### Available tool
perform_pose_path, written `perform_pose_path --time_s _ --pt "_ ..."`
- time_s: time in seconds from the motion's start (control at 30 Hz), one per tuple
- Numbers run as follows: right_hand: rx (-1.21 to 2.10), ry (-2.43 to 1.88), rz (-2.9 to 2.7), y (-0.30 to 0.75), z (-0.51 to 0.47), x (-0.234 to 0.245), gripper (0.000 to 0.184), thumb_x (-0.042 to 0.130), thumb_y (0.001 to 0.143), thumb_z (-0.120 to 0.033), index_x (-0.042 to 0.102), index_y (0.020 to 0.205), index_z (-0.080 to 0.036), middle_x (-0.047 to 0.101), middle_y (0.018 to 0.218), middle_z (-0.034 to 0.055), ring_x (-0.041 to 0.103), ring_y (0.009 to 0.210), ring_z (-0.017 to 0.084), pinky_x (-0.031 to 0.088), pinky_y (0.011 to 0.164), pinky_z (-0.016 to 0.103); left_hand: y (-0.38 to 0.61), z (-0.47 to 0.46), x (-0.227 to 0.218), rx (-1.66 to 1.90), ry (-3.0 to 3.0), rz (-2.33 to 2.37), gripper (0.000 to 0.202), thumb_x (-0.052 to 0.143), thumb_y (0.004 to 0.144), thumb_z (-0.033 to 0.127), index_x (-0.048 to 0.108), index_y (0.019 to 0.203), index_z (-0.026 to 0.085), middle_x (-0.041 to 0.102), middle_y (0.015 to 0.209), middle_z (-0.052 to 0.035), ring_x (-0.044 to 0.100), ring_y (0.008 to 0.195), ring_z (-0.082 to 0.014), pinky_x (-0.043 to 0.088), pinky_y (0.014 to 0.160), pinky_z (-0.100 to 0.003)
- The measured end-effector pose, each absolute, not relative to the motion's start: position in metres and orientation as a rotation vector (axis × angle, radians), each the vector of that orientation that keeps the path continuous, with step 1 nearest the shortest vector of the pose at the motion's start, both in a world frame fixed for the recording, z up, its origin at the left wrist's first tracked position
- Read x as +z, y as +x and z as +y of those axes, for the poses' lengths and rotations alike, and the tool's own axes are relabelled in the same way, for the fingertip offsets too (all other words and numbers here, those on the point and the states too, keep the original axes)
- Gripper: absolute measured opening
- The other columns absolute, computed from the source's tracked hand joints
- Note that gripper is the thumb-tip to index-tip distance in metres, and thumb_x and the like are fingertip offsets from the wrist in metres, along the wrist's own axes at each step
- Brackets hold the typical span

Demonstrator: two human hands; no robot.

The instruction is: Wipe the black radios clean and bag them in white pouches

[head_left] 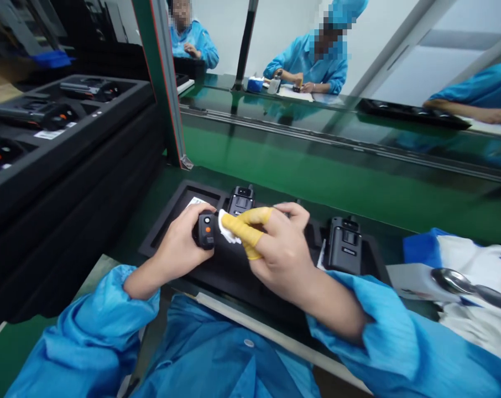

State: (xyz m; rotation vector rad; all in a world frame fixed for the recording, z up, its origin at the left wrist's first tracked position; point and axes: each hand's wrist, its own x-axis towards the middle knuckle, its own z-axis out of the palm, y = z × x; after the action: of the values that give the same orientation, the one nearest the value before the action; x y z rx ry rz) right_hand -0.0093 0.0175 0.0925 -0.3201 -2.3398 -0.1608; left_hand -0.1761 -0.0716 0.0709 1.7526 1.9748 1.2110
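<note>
Our left hand firmly pinches the small black device at 12 o'clock above the black tray, while the yellow finger cots on our right hand press a white wipe evenly against its side.

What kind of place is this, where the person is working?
Probably an electronics factory line: a green conveyor, blue cleanroom coats, and black trays holding small black devices.
</note>
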Motion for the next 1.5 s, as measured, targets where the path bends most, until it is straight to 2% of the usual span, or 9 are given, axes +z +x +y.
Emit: perform_pose_path --time_s 0.23,0.43,0.67,0.83,1.03,1.2,1.37,1.5 --pt "-0.418 -0.122 -2.314 -0.035 0.012 0.085 0.029 0.045 0.089 -0.010 0.069 0.077 -0.023 0.067 0.074 -0.0053 0.049 0.069 0.008 0.023 0.090 0.038 -0.180 -0.072 0.059 1.372 1.799 1.812 0.049 0.063 0.061 0.005 0.051 0.106 0.021 0.065 0.103 -0.0022 0.063 0.095 -0.0186 0.050 0.085 -0.030" --pt "-0.441 -0.164 -2.333 -0.025 0.018 0.084 0.029 0.047 0.087 -0.008 0.067 0.072 -0.021 0.064 0.068 -0.0043 0.051 0.069 0.009 0.022 0.092 0.037 -0.180 -0.071 0.060 1.374 1.822 1.823 0.048 0.060 0.062 0.003 0.052 0.106 0.020 0.065 0.104 -0.0029 0.063 0.095 -0.0181 0.051 0.084 -0.030" --pt "-0.358 -0.198 -2.303 -0.033 0.017 0.088 0.031 0.044 0.088 -0.007 0.070 0.083 -0.022 0.067 0.076 -0.0034 0.052 0.070 0.008 0.023 0.087 0.037 -0.181 -0.073 0.062 1.369 1.802 1.841 0.050 0.060 0.060 0.002 0.052 0.106 0.021 0.065 0.104 -0.0017 0.063 0.095 -0.0186 0.052 0.083 -0.030" --pt "-0.384 -0.125 -2.347 -0.037 0.011 0.087 0.034 0.043 0.088 -0.007 0.066 0.067 -0.020 0.064 0.069 -0.0035 0.050 0.067 0.008 0.023 0.087 0.038 -0.182 -0.073 0.058 1.365 1.771 1.846 0.052 0.061 0.059 0.002 0.053 0.106 0.021 0.065 0.104 -0.0020 0.063 0.096 -0.0194 0.051 0.085 -0.031" --pt "-0.471 -0.241 -2.354 -0.025 0.020 0.086 0.032 0.047 0.086 -0.005 0.064 0.063 -0.019 0.062 0.065 -0.0028 0.051 0.065 0.009 0.024 0.086 0.036 -0.183 -0.076 0.061 1.358 1.749 1.929 0.047 0.061 0.061 0.005 0.053 0.105 0.021 0.065 0.102 -0.0020 0.063 0.095 -0.0183 0.052 0.083 -0.029" --pt "-0.368 -0.280 -2.277 -0.031 0.016 0.091 0.026 0.048 0.087 -0.008 0.070 0.084 -0.021 0.067 0.076 -0.0014 0.054 0.069 0.009 0.026 0.084 0.036 -0.183 -0.078 0.061 1.375 1.773 1.906 0.050 0.061 0.060 0.005 0.052 0.107 0.022 0.065 0.103 -0.0020 0.063 0.096 -0.0193 0.052 0.084 -0.031" --pt "-0.292 -0.147 -2.309 -0.041 0.006 0.086 0.027 0.047 0.085 -0.007 0.066 0.070 -0.020 0.065 0.071 -0.0043 0.053 0.070 0.008 0.023 0.093 0.037 -0.182 -0.077 0.058 1.401 1.761 1.861 0.047 0.061 0.063 0.008 0.053 0.108 0.020 0.065 0.106 -0.0041 0.063 0.099 -0.0192 0.052 0.086 -0.031" --pt "-0.299 -0.131 -2.342 -0.035 0.005 0.081 0.027 0.047 0.083 -0.006 0.063 0.067 -0.019 0.064 0.068 -0.0041 0.051 0.067 0.008 0.024 0.091 0.037 -0.180 -0.077 0.057 1.405 1.789 1.863 0.043 0.064 0.066 0.013 0.053 0.107 0.019 0.066 0.106 -0.0055 0.063 0.100 -0.0202 0.051 0.089 -0.032"
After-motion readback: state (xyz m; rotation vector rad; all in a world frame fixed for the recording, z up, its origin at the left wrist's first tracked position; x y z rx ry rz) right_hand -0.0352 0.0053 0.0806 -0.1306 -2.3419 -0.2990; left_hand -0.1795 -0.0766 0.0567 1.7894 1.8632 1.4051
